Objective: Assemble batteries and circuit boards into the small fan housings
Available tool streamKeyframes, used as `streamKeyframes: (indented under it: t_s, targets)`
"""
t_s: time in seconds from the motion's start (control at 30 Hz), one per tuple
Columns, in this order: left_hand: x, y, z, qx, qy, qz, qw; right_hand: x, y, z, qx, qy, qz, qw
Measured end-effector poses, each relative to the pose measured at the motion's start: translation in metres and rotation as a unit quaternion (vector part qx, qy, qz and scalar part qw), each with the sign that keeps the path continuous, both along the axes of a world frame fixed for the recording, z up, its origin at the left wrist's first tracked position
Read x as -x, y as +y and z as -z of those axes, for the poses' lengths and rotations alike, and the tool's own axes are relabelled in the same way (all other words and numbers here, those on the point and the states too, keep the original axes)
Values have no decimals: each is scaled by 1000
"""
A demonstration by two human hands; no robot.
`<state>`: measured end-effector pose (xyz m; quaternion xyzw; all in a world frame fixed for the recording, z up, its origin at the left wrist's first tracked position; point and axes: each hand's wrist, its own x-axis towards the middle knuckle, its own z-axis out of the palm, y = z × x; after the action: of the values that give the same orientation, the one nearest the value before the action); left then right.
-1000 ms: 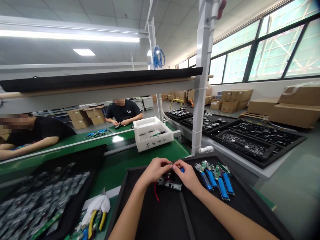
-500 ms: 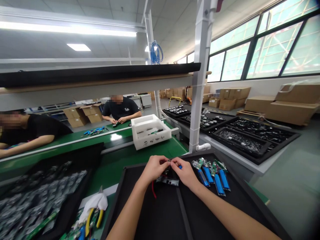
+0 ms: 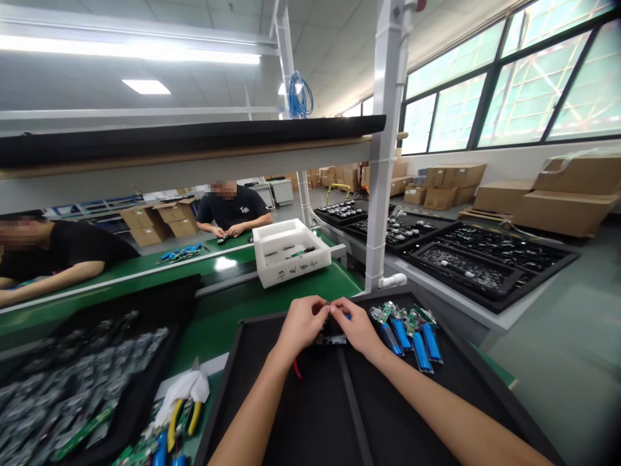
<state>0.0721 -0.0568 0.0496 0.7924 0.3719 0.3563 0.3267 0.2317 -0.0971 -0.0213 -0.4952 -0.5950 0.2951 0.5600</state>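
Over the black tray [image 3: 310, 414], my left hand [image 3: 305, 323] and my right hand [image 3: 354, 327] meet with their fingertips pinched together. What they pinch is small and mostly hidden by the fingers. Just under them a dark and silvery part [image 3: 334, 339] shows in part, and a red wire [image 3: 297, 369] sticks out below my left wrist. A bit of blue shows by my right fingers. To the right of that hand, several blue battery cells [image 3: 421, 351] with green circuit boards [image 3: 387, 313] attached lie in the tray.
A white box [image 3: 294, 266] with small parts stands beyond the tray. Yellow-handled pliers [image 3: 173, 421], a white cloth [image 3: 187, 391] and circuit boards lie left. Another tray [image 3: 189, 291] holds many grey parts. Two co-workers sit across the green bench. A white post [image 3: 377, 194] rises ahead.
Both hands stay pinched together. The grey part beneath them is now more covered by the hands, and less of the red wire shows. The view has shifted slightly.
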Motion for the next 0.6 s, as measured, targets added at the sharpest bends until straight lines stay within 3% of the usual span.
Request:
streamKeyframes:
  t_s: [0.17,0.33,0.47,0.6]
  targets:
    - [11,-16,-41,24,-13,10,1000,5,3,4,38,10,-89,995]
    - [35,-40,-79,57,-17,-23,998,21,-14,-10,60,-133,-102,984]
    - [59,-76,-79,36,114,-72,990,55,-33,-25,86,-299,-93,946]
    - [77,-144,-55,-27,243,-91,965,93,-38,-40,122,-393,-108,905]
